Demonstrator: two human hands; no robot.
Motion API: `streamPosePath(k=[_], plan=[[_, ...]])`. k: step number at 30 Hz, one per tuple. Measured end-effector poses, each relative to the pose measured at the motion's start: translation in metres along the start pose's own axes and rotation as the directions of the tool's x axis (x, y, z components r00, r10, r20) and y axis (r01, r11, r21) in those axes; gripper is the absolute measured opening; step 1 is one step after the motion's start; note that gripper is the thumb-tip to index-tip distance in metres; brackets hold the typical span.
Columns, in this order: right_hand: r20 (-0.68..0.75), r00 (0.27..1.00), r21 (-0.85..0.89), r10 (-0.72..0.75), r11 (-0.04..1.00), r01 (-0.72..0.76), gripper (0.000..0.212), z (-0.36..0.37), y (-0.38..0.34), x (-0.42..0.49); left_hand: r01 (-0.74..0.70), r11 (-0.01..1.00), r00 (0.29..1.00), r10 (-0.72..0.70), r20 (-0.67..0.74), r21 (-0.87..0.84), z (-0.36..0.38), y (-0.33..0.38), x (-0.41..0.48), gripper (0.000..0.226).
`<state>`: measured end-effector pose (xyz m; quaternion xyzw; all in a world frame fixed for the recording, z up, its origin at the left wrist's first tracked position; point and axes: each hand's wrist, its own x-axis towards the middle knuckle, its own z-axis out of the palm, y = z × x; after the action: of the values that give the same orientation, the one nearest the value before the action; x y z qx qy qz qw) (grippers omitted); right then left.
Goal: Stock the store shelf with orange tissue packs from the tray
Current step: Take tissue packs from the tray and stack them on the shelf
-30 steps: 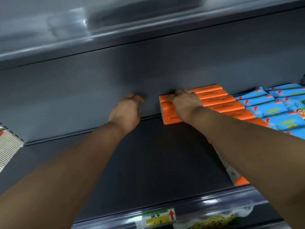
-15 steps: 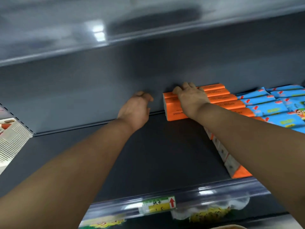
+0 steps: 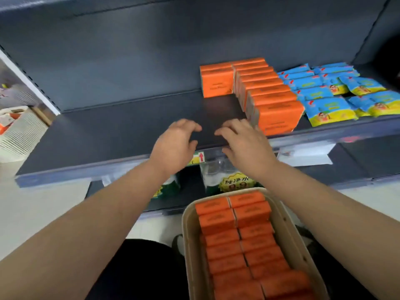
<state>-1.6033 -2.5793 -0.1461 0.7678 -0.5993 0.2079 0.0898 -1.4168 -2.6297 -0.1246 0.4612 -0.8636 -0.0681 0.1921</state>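
- Head view: left hand (image 3: 175, 146) and right hand (image 3: 244, 146) hover mid-frame, fingers loosely curled, holding nothing.
- The tray (image 3: 187, 245) at lower right holds orange tissue packs (image 3: 246, 245); more stand on the shelf (image 3: 119, 131), upper right.

Blue-yellow packets (image 3: 331, 107), white crate (image 3: 19, 131)

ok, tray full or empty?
Full where visible: two rows of orange packs fill the tray; its near end is out of frame.

Dim, even light w/ soft shadows; slight motion blur throughout, wide-angle bending at frame edges.
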Motion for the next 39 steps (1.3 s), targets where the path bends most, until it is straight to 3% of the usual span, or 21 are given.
streamPosePath(k=[4, 8, 11, 18, 29, 35, 39], plan=[[0.211, 0.975, -0.008, 0.069, 0.998, -0.068, 0.044, 0.022, 0.003, -0.078, 0.041, 0.998, 0.991, -0.034, 0.128, -0.056, 0.040, 0.023, -0.062, 0.035], [0.464, 0.868, -0.067, 0.176, 0.984, -0.163, 0.044, 0.038, 0.015, -0.132, 0.139, 0.990, 0.937, -0.124, 0.326, -0.023, 0.086, 0.031, -0.103, 0.037], [0.562, 0.801, -0.093, 0.206, 0.978, -0.186, 0.041, 0.048, 0.024, -0.153, 0.209, 0.978, 0.882, -0.200, 0.426, 0.025, 0.110, 0.034, -0.112, 0.039], [0.629, 0.738, -0.114, 0.243, 0.968, -0.221, 0.041, 0.086, 0.034, -0.155, 0.141, 0.975, 0.863, -0.206, 0.461, 0.171, 0.138, 0.033, -0.103, 0.042], [0.658, 0.711, -0.153, 0.247, 0.969, -0.194, 0.039, 0.113, 0.032, -0.159, 0.212, 0.966, 0.858, -0.258, 0.445, 0.151, 0.146, 0.022, -0.099, 0.036], [0.642, 0.710, -0.106, 0.288, 0.951, -0.290, 0.030, 0.102, 0.040, -0.165, 0.104, 0.955, 0.830, -0.238, 0.505, 0.279, 0.148, 0.021, -0.105, 0.033], [0.606, 0.731, -0.120, 0.314, 0.944, -0.306, 0.035, 0.089, 0.034, -0.175, 0.013, 0.938, 0.804, -0.217, 0.554, 0.347, 0.160, 0.025, -0.105, 0.034]])
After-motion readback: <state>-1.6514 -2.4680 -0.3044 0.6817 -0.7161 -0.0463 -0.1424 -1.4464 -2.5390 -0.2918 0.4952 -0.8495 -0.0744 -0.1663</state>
